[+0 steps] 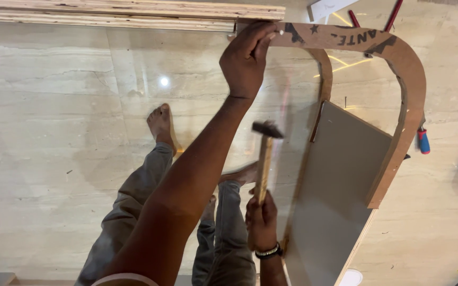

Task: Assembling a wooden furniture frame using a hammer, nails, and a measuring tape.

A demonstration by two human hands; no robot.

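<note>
Hammer (265, 159) with a wooden handle stands upright, gripped firmly by the right hand (261, 221) at its lower end. The left hand (247, 59) pinches the top of the curved brown arch board (398, 58), beside the grey panel (340, 180), above the marble floor (54, 132).

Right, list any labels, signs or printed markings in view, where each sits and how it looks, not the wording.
Printed marking: on the curved brown board strip, along its top arc just right of the left hand; dark block letters and star shapes on brown.
No packages, signs or screens show.
The grey panel, the plywood edge and the hammer in the right hand look unmarked.
</note>
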